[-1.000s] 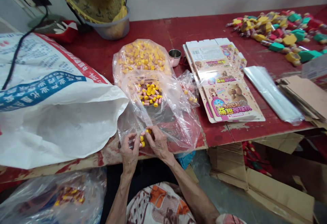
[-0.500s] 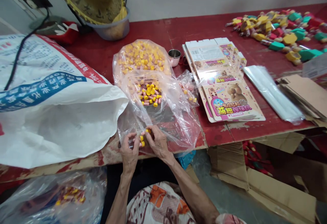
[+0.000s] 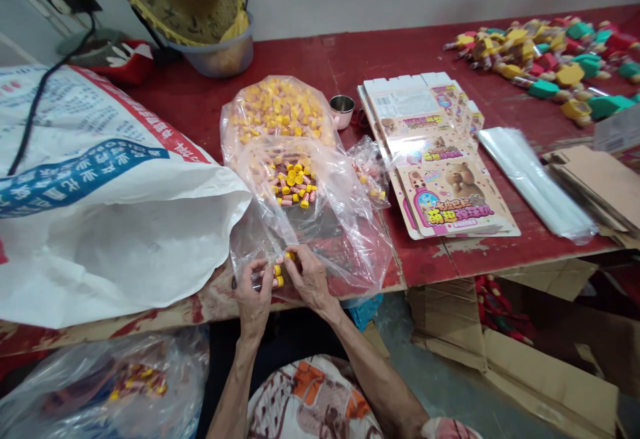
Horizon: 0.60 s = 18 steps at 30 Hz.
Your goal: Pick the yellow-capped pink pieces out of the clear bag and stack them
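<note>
At the table's front edge my left hand [image 3: 254, 291] is closed around small pink-labelled bottles with yellow caps [image 3: 278, 281], plus something dark and shiny mostly hidden by the fingers. Close beside it, my right hand [image 3: 309, 277] pinches another yellow-capped bottle [image 3: 289, 255] between thumb and fingertips. Both hands rest over the open mouth of a clear plastic bag [image 3: 360, 262]. Inside that bag, a small heap of the same bottles [image 3: 296, 182] lies loose, with a larger mass of them [image 3: 283, 109] showing through the plastic behind.
A white woven sack [image 3: 150, 239] gapes open on the left. Flat printed cartons [image 3: 450, 179], clear plastic sleeves [image 3: 535, 182] and a metal cup [image 3: 342, 112] lie on the right. Colourful toy pieces [image 3: 565, 69] are piled farther back. Cardboard boxes [image 3: 545, 379] stand below the table edge.
</note>
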Tool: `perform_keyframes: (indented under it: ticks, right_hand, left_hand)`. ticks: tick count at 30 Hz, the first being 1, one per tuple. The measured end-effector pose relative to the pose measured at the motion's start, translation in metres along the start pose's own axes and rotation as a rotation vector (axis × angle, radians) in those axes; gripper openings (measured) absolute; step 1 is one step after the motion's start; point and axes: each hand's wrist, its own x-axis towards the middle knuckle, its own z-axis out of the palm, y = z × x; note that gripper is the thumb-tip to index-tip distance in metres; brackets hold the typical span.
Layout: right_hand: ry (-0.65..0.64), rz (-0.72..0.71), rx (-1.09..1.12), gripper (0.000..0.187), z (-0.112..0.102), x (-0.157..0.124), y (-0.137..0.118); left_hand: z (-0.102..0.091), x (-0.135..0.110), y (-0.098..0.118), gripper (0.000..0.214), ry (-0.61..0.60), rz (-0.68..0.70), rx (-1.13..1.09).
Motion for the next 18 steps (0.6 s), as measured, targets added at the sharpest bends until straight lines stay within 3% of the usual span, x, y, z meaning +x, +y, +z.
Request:
perform_keyframes:
  ticks: [18]
  right_hand:
    - [-0.013, -0.017, 0.019, 0.024, -0.0017, 0.0012, -0.0016]
  left_hand:
    - [0.0026, -0.0018, 0.0064, 0.041, 0.032, 0.052, 0.027]
